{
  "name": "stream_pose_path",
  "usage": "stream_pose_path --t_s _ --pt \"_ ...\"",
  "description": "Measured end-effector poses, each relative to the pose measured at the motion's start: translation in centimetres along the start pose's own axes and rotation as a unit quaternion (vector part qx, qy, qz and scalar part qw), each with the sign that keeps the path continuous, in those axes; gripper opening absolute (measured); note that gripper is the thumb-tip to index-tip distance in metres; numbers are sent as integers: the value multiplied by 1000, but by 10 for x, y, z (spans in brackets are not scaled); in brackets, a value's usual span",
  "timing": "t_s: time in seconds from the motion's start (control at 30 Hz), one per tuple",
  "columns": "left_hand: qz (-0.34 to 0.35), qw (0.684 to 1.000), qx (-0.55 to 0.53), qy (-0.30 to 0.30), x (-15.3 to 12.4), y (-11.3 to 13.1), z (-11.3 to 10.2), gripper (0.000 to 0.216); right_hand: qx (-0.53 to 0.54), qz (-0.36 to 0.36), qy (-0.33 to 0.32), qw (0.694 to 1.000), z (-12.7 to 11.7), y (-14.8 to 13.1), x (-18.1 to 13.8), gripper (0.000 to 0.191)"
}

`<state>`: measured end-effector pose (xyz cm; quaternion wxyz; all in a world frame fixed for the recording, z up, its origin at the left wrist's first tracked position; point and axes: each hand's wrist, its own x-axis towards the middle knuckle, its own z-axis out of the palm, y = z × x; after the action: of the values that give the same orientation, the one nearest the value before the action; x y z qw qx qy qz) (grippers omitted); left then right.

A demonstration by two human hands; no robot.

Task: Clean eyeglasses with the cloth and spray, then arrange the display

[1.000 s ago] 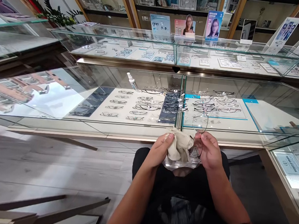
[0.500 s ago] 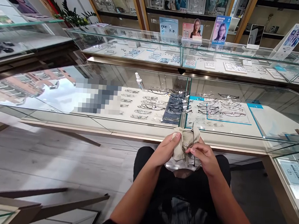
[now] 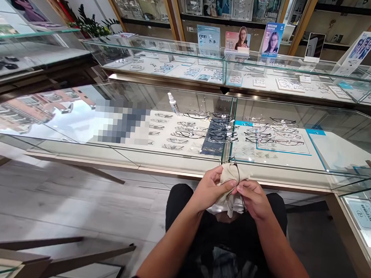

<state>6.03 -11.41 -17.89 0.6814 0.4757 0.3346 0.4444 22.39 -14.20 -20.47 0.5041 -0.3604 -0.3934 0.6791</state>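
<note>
Over my lap, my left hand [image 3: 213, 188] pinches a beige cleaning cloth [image 3: 228, 176] against a pair of thin black-framed glasses [image 3: 236, 193]. My right hand [image 3: 254, 197] is closed on the glasses' frame from the right side. The two hands touch each other around the lens. Much of the glasses is hidden by the cloth and my fingers. Both hands sit just in front of the near edge of a glass display counter [image 3: 183, 162].
The counter holds rows of glasses [image 3: 205, 134] under glass, and a white spray bottle [image 3: 173, 102] stands on it. A second glass case [image 3: 230, 63] with small poster stands lies behind. A wooden frame [image 3: 67, 256] crosses the floor at lower left.
My hands came closer together and the glasses were turned down from upright into the cloth. My left thumb now presses the cloth over the lens.
</note>
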Motion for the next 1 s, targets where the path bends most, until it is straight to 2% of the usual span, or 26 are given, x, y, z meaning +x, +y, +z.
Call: stream_pose_path --t_s 0.17,0.43,0.57,0.7,0.8,0.9,1.0 --pt "48 995 9 90 3 -8 15 52 -13 -6 -48 999 2 7 0 44" --pt "62 991 -6 117 4 -8 27 59 -61 -34 -48 996 3 8 -1 42" --pt "33 998 5 56 4 -3 18 59 -47 -24 -37 998 2 6 -3 42" --pt "5 999 41 -17 6 8 -3 55 -6 0 -33 999 1 1 -6 44" --pt "-33 997 28 -66 8 14 -16 51 19 19 -40 999 0 -4 -9 44" --pt "-54 992 8 -117 13 13 -19 48 48 40 -44 997 -2 -5 -8 44" --pt "-42 991 -1 -126 18 7 -12 48 58 35 -29 997 -2 -5 -5 43"
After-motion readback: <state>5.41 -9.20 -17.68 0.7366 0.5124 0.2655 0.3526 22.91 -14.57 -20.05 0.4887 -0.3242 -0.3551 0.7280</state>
